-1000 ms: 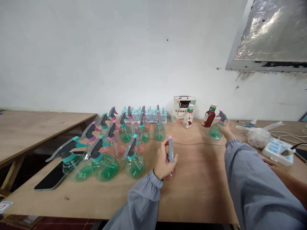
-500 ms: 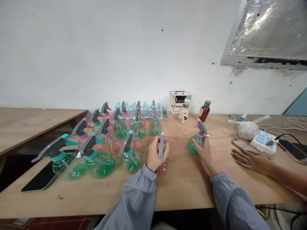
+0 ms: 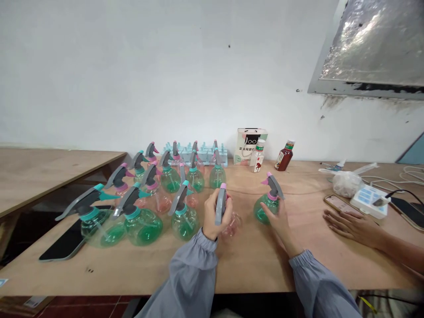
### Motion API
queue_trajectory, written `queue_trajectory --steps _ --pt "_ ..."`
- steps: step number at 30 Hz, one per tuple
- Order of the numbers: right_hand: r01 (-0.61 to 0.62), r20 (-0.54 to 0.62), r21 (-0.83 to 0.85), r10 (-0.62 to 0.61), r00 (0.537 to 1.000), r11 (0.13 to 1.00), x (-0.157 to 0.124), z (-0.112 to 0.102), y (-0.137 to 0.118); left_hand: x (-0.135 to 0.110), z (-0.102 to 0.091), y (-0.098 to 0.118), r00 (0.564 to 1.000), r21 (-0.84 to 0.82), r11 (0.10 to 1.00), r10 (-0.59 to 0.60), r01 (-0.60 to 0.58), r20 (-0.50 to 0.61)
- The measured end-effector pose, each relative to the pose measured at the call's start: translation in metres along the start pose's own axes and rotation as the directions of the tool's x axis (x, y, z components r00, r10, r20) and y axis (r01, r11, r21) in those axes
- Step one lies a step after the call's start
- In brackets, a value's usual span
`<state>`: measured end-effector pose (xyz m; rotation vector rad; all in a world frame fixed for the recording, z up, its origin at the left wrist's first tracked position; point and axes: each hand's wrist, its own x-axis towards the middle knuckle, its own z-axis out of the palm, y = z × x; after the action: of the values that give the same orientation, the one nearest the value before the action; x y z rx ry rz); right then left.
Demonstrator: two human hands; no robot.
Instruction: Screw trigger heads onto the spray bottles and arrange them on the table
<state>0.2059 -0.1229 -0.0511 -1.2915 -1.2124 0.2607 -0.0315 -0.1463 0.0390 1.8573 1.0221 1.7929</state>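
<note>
My left hand grips a pink spray bottle around its neck, below a grey trigger head; the palm hides part of the bottle. To its right, my right hand is closed around the side of a green spray bottle that has a pink collar and nozzle. Both bottles appear to be upright on the wooden table. On the left stand several more spray bottles, green ones with teal collars and pink ones with pink collars. The closest of them is a green bottle beside my left hand.
A blue rack, a paper bag, a white-labelled bottle and a dark red bottle line the wall. A black phone lies left. At right, another person's hand rests near a phone and power strip.
My right hand has brought the green spray bottle closer to me and slightly left, toward the pink one. My left hand keeps its grip on the pink bottle. The view has shifted a little.
</note>
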Motion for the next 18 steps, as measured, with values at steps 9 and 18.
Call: queue_trajectory --steps 9,18 --pt "0.05 0.007 -0.007 -0.05 0.999 0.999 0.001 0.001 0.005 0.001 -0.004 -0.011 0.998 -0.033 0.999 -0.022 0.02 -0.058" --pt "0.052 -0.002 0.006 -0.052 0.999 0.999 0.0 0.002 0.009 0.004 -0.003 -0.015 0.999 0.042 0.998 -0.036 0.038 -0.032"
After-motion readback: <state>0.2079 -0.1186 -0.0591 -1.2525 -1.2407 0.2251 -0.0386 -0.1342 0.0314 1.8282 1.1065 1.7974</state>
